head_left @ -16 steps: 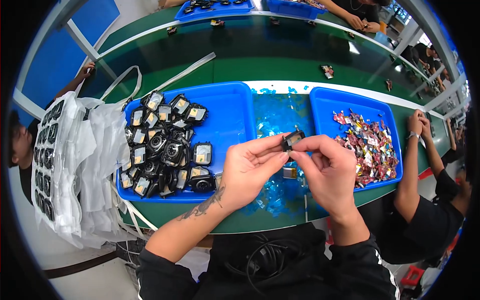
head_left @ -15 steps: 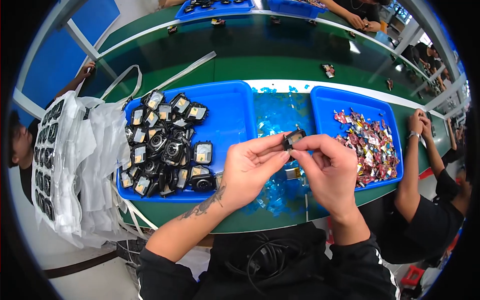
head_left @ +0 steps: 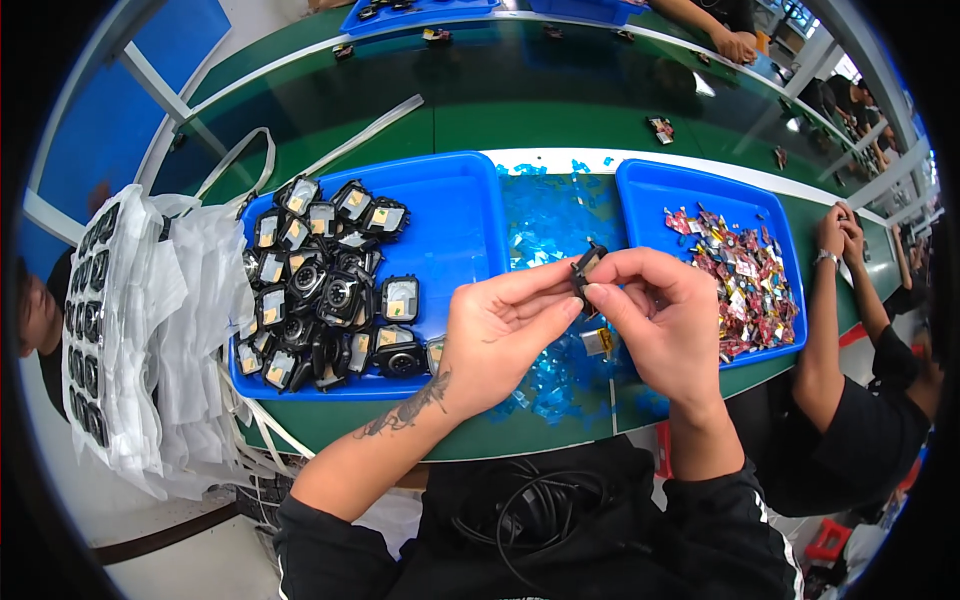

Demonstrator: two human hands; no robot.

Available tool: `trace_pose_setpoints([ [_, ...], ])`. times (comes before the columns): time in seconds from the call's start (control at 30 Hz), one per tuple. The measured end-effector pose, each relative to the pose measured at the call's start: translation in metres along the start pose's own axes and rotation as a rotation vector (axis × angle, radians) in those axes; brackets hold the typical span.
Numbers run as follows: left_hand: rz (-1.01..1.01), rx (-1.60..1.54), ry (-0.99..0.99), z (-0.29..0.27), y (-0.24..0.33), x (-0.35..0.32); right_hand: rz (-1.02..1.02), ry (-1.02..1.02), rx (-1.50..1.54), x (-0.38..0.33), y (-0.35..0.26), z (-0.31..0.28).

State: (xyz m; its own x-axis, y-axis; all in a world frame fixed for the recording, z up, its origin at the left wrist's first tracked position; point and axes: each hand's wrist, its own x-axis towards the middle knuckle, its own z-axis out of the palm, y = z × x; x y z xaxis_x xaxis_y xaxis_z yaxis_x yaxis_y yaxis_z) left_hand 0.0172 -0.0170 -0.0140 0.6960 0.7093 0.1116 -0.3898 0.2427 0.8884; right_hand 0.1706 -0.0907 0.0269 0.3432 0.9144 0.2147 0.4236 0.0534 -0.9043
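Between my two hands is a black smartwatch case (head_left: 588,266), turned edge-on above the gap between two trays. The fingertips of my left hand (head_left: 505,325) pinch its left side. My right hand (head_left: 668,315) closes thumb and forefinger on the other side, covering part of it. Just below the right fingertips shows a small silver battery with a yellow edge (head_left: 597,341); whether it hangs or lies on the bench, I cannot tell. Bits of blue film (head_left: 550,375) litter the green bench underneath.
A blue tray (head_left: 450,220) at left holds piled black watch cases (head_left: 340,295). The right blue tray (head_left: 640,185) holds small red circuit boards with batteries (head_left: 745,275). White foam sheets (head_left: 190,300) with watch parts stack at far left. Co-workers' hands (head_left: 840,235) rest beyond the right tray.
The watch case has tipped from showing its open face to nearly edge-on. A co-worker's hand at the upper left has left the bench edge. The view has shifted slightly.
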Motion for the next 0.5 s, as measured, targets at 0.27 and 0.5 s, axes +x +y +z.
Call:
trace_pose_setpoints([
  [0.27, 0.027, -0.017, 0.029, -0.0015, -0.0031, -0.0001, -0.092, 0.027, -0.084, -0.0010, -0.0015, 0.0047],
  [0.5, -0.006, 0.028, 0.008, -0.0009, 0.0002, -0.0010, -0.101, 0.005, -0.075, 0.0023, -0.0001, 0.0027],
])
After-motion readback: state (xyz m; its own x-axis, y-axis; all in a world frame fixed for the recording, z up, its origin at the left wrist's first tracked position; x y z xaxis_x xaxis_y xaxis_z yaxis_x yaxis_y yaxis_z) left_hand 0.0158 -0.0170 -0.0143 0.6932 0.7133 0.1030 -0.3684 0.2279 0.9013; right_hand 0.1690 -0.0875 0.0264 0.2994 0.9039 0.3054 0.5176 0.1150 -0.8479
